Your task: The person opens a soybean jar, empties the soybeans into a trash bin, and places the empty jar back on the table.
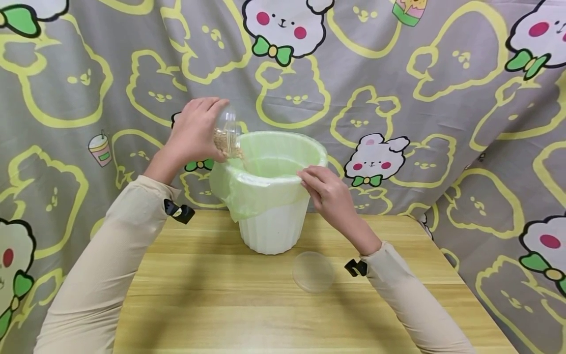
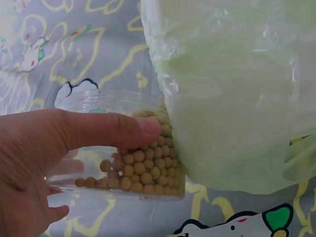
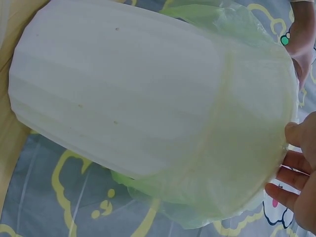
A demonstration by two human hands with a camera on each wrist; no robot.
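Note:
My left hand grips a clear jar, thumb along its side. The jar is tipped on its side at the left rim of a white waste bin. Round tan beans that look like soybeans are heaped toward its mouth, and some spill into the bin. A pale green bin liner lines the bin and folds over its rim, hanging lower at the left. My right hand holds the bin's right rim through the liner, fingertips at the edge. The bin's bottom is hidden.
A translucent round lid lies flat on the wooden table, in front of the bin and slightly right. Behind the table hangs a grey curtain with cartoon prints, close to the bin. Black straps sit at both wrists.

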